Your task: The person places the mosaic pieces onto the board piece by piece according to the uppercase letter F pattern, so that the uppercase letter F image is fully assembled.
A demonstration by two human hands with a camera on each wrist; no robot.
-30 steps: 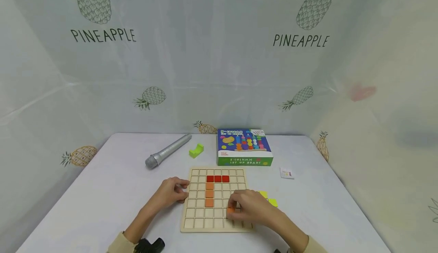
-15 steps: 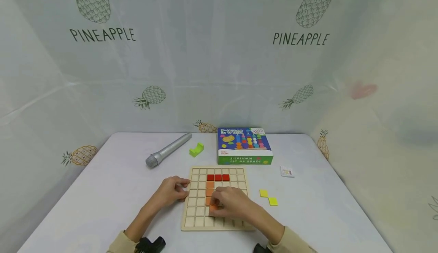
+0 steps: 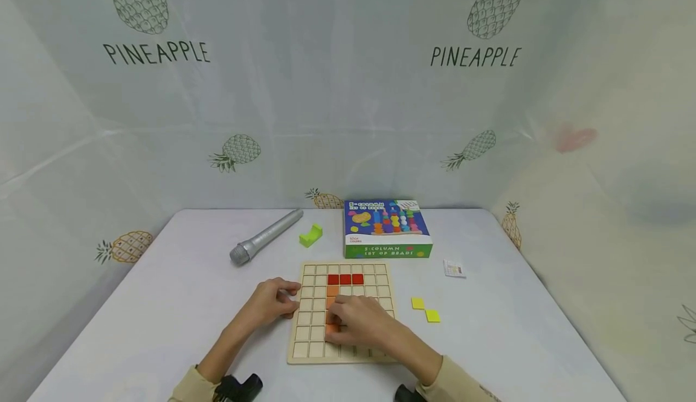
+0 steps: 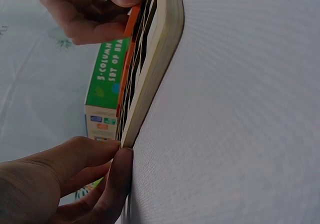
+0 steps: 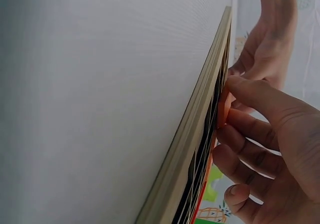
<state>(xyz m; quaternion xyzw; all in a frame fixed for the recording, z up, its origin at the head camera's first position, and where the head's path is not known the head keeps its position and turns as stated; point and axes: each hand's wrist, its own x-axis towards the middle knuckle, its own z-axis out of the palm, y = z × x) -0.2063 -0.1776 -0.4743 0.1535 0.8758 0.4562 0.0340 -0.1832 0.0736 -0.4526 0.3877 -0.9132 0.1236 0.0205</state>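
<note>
A wooden grid board (image 3: 317, 334) lies on the table, with three red square tiles (image 3: 345, 279) in a row and a column of orange tiles (image 3: 332, 291) below their left end. My left hand (image 3: 269, 300) pinches the board's left edge between thumb and fingers, as the left wrist view shows. Over the grid, my right hand (image 3: 361, 322) holds another orange tile (image 5: 224, 106) between thumb and fingertips, tilted at the lower end of the orange column. That hand covers part of the column and several squares.
Two yellow tiles (image 3: 425, 309) lie right of the board. Behind it are a silver microphone (image 3: 266, 237), a bright green curved block (image 3: 311, 236) and a bead-set box (image 3: 388, 249). A small white packet (image 3: 454, 269) rests at the right. A pineapple-print curtain (image 3: 304, 87) hangs behind the table.
My right hand has moved left across the board with the orange tile, from its right part to the foot of the orange column, uncovering the yellow tiles. My left hand stays at the edge.
</note>
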